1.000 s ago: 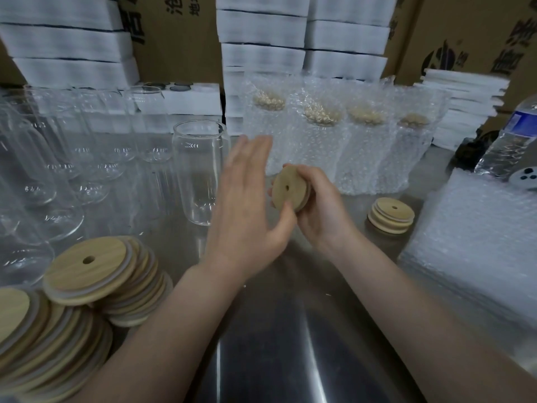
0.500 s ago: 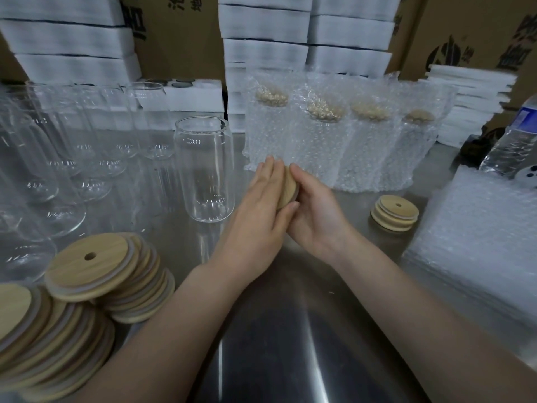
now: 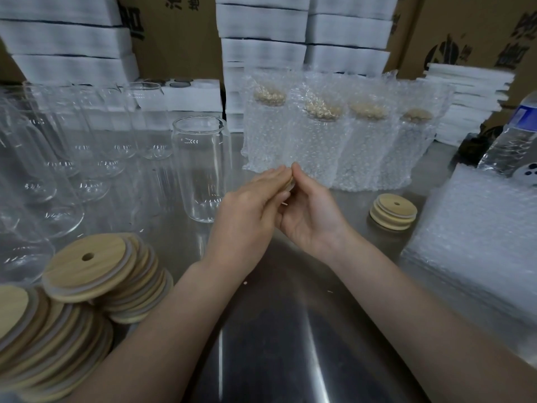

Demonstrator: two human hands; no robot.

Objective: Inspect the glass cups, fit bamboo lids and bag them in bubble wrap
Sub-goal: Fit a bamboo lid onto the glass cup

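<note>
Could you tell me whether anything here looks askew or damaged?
The bamboo lid stacks at the near left lie slumped, fanned out sideways, unlike the neat small stack on the right. No breakage shows.

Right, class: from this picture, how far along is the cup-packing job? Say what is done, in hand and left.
Done: four lidded cups in bubble-wrap bags stand at the back. In hand: one round bamboo lid, held by the right hand with the left hand flat against it. Left: the clear glass cup nearest the hands and the bare glasses beside it have no lids.
</note>
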